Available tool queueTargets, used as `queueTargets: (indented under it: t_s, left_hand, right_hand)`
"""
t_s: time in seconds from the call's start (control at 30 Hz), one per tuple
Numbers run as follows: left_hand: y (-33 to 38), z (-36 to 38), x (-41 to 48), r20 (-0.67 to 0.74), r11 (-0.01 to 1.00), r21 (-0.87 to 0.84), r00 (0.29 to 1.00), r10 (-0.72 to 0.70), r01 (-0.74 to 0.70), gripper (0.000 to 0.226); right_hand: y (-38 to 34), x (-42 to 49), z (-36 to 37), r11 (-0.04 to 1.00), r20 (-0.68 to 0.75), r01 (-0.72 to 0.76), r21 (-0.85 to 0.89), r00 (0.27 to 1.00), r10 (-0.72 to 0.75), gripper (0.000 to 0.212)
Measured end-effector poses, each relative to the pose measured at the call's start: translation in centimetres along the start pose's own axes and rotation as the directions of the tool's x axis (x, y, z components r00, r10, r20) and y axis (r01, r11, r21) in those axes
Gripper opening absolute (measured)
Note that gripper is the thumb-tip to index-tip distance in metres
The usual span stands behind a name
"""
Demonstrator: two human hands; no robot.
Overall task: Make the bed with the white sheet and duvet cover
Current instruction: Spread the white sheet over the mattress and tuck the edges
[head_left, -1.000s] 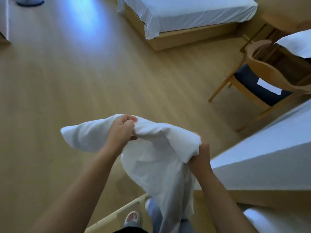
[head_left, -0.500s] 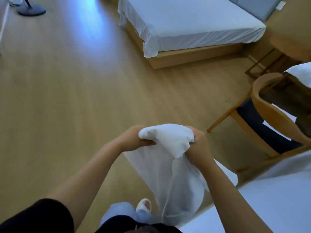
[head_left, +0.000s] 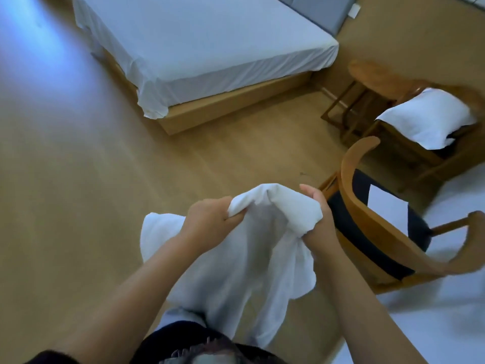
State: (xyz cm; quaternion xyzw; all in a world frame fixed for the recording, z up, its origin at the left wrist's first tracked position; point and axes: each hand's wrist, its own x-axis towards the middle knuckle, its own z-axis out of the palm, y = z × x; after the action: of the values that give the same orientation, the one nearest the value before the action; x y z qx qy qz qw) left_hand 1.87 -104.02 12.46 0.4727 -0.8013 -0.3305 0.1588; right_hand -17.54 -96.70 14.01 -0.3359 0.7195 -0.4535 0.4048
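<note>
Two fists, left [head_left: 210, 219], right [head_left: 319, 223], round cloth [head_left: 244, 271]

Wood floor [head_left: 68, 206] with a white-sheeted bed [head_left: 210, 43], a dark-cushioned chair [head_left: 351, 164], a pillow [head_left: 430, 116] on a second wooden chair [head_left: 372, 72].

We look into a dim room with a cool bluish cast. A pale blue glare spreads over the floor [head_left: 34, 48] at upper left. Motion blur smears the chair [head_left: 372, 248] and the right edge, and the white sheet [head_left: 236, 258] looks soft. Straight lines bow toward the corners.
</note>
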Motion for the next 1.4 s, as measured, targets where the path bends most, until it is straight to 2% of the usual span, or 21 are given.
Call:
queueTargets:
  t_s: [0.03,0.1,0.17,0.23,0.3,0.33,0.4,0.43,0.5,0.53,0.63,0.7,0.8,0.83,0.9,0.93,1.0,1.1,1.2,1.3,1.4]
  left_hand:
    - [0.4,-0.6,2.9,-0.007,1.0,0.029,1.0,0.01,-0.01,0.034]
    - [1.2,-1.7,8.9,0.0,0.997,0.073,0.999,0.039,-0.039,0.039]
    - [1.5,-2.2,14.5,0.04,0.992,0.114,0.998,0.057,-0.061,0.037]
    - [2.0,-2.3,19.7,0.062,0.983,0.163,0.995,0.08,-0.089,0.029]
    - [2.2,-2.5,25.1,0.075,0.959,0.251,0.991,0.114,-0.13,0.029]
    - [2.1,-2.6,27.2,0.079,0.948,0.282,0.988,0.13,-0.148,0.029]
    - [2.0,-2.6,32.9,0.064,0.944,0.283,0.985,0.157,-0.169,0.033]
    - [2.1,-2.8,35.5,0.055,0.946,0.275,0.985,0.162,-0.171,0.035]
    - [2.2,-3.1,40.9,0.024,0.957,0.24,0.987,0.162,-0.163,0.037]
    - [2.0,-3.2,43.6,-0.002,0.965,0.215,0.987,0.158,-0.154,0.038]
    - [1.9,-4.2,51.3,-0.099,0.991,0.118,0.992,0.077,-0.066,0.045]
    - [1.8,-5.1,56.3,-0.144,1.0,0.006,0.99,-0.003,0.004,0.048]
    - [0.8,-5.7,62.9,-0.054,0.993,-0.083,0.995,-0.082,0.078,0.039]
    - [0.2,-5.8,65.1,0.015,0.99,-0.093,0.994,-0.108,0.109,0.045]
    - [-1.4,-5.5,69.8,0.145,0.985,-0.074,0.979,-0.143,0.155,0.06]
    - [-2.4,-5.2,72.2,0.192,0.984,-0.068,0.97,-0.148,0.164,0.057]
    - [-4.5,-4.4,77.2,0.283,0.984,-0.011,0.944,-0.17,0.18,0.044]
    - [-7.0,-2.8,85.3,0.336,0.972,0.116,0.913,-0.234,0.206,0.024]
    - [-7.2,-1.6,93.7,0.368,0.969,0.003,0.901,-0.232,0.248,0.017]
    - [-5.8,-1.3,101.7,0.378,0.967,-0.088,0.906,-0.19,0.24,0.021]
    - [-3.9,-1.9,109.1,0.301,0.966,-0.152,0.941,-0.158,0.211,0.027]
  right_hand:
    - [-1.3,2.5,-0.2,0.997,0.015,-0.017,0.074,1.0,0.016,0.05]
    - [-3.0,7.0,-0.8,0.996,0.088,0.033,0.082,0.995,-0.041,0.075]
    - [-4.3,10.7,-1.3,0.992,0.29,0.128,-0.016,0.95,-0.118,0.089]
    - [-6.3,14.9,-2.0,0.991,0.453,0.137,0.006,0.883,-0.125,0.1]
    - [-8.1,20.1,-2.7,0.998,0.564,0.067,0.021,0.823,-0.068,0.111]
    - [-8.9,22.2,-2.6,0.998,0.563,0.04,-0.057,0.826,-0.001,0.115]
    - [-10.2,28.7,-2.4,0.959,0.405,0.047,-0.278,0.911,0.072,0.103]
    - [-10.6,32.2,-2.1,0.938,0.304,0.082,-0.338,0.952,0.026,0.082]
    - [-11.4,39.1,-1.3,0.858,0.108,0.202,-0.472,0.979,-0.171,0.016]
    - [-12.2,42.4,-1.0,0.841,0.058,0.238,-0.486,0.969,-0.24,0.012]
    - [-15.4,50.7,-0.7,0.837,0.01,0.343,-0.427,0.927,-0.375,0.014]
    - [-18.3,55.8,-0.7,0.819,0.038,0.412,-0.399,0.9,-0.434,0.019]
    - [-21.5,62.6,-0.8,0.79,0.087,0.465,-0.398,0.877,-0.473,0.03]
    - [-22.3,64.7,-0.9,0.788,0.093,0.467,-0.402,0.877,-0.472,0.031]
    - [-23.7,68.7,-1.6,0.797,0.084,0.458,-0.393,0.881,-0.465,0.034]
    - [-24.3,70.8,-2.0,0.813,0.073,0.448,-0.372,0.887,-0.455,0.035]
    - [-25.6,75.3,-3.4,0.838,0.03,0.433,-0.332,0.893,-0.45,0.031]
    - [-27.7,82.5,-5.9,0.827,-0.046,0.441,-0.35,0.873,-0.485,0.02]
    - [-29.5,90.0,-8.1,0.822,-0.099,0.404,-0.401,0.873,-0.477,0.028]
    - [-30.8,96.6,-10.3,0.866,-0.206,0.312,-0.39,0.888,-0.412,0.024]
    - [-31.8,102.5,-12.3,0.903,-0.312,0.247,-0.351,0.879,-0.362,0.03]
